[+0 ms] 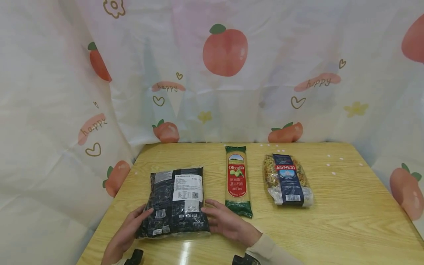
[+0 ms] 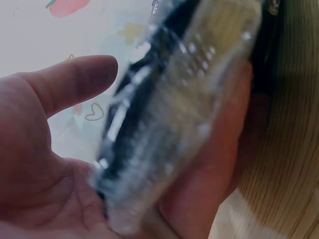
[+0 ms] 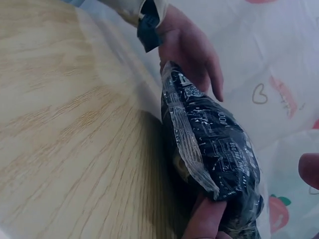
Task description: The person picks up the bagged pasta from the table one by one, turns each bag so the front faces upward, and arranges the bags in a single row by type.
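Between my two hands in the head view is a large black plastic bag [image 1: 162, 202] with a white printed label [image 1: 187, 187]. My left hand [image 1: 127, 224] is at its lower left side. In the left wrist view, the fingers [image 2: 219, 159] lie along the underside of the clear bag end, and the thumb [image 2: 84, 79] stands apart from it. My right hand [image 1: 228, 222] reaches the right side with extended fingers. From the right wrist, one finger [image 3: 207, 219] shows under the bag's edge, while the thumb [image 3: 310, 169] is off the surface.
Right of the bag lies a green-ended spaghetti packet [image 1: 236, 180]. Farther right is an AGNESI pasta bag [image 1: 287, 180]. They rest on a wooden table [image 1: 351, 217], with a fruit-printed cloth [image 1: 225, 106] hanging behind and along both sides.
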The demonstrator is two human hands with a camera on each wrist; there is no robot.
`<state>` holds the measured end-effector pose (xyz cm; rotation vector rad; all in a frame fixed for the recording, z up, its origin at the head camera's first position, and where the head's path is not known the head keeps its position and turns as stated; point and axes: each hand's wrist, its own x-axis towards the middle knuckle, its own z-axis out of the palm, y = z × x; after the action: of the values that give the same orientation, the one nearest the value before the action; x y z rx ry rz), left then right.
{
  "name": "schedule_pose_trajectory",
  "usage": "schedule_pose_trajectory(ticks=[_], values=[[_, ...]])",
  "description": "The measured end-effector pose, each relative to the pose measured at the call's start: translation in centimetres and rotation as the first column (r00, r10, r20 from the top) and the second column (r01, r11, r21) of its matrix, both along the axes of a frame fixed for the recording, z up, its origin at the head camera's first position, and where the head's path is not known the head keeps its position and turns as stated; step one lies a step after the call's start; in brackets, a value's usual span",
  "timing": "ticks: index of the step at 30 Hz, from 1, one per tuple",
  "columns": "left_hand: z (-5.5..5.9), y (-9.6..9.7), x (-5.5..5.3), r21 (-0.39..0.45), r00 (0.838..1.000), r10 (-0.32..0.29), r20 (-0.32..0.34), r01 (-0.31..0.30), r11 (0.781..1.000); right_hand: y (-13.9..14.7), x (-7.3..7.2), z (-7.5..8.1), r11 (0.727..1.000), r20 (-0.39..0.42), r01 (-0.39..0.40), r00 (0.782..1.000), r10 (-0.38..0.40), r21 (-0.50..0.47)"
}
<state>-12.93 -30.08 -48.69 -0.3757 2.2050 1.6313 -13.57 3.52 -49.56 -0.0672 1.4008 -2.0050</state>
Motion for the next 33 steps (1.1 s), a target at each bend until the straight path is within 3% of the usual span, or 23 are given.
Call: schedule_pose_trajectory(ticks=[7, 14, 18, 28, 30, 33], values=[[-0.6, 0.5, 0.2, 0.042, 0.999, 0.032, 0.010, -0.033, 0.999, -0.2, -0.4, 0.2, 1.000, 0.004, -0.015, 1.000, 0.015, -0.004], [-1.1, 0.9, 0.7, 0.188, 0.996, 0.090, 0.009, -0.090, 0.978, -0.3, -0.9, -0.1, 0.998, 0.049, 0.002, 0.999, 0.001, -0.063], [-1.2, 1.0, 0.9, 0.212, 0.995, 0.101, -0.001, -0.099, 0.972, -0.1, -1.1, -0.2, 0.997, 0.054, -0.002, 0.998, 0.006, -0.074], [-1.1, 0.2, 1.3, 0.387, 0.999, 0.044, 0.017, -0.047, 0.921, -0.2, -1.4, -0.6, 0.984, 0.068, -0.044, 0.996, 0.057, -0.173], [-1.2, 0.2, 1.3, 0.393, 0.999, 0.047, 0.021, -0.051, 0.918, -0.3, -1.5, -0.7, 0.983, 0.063, -0.044, 0.996, 0.056, -0.176], [-1.2, 0.2, 1.3, 0.353, 0.999, 0.035, 0.011, -0.036, 0.935, -0.3, -1.6, -0.8, 0.985, 0.057, -0.035, 0.997, 0.046, -0.170]])
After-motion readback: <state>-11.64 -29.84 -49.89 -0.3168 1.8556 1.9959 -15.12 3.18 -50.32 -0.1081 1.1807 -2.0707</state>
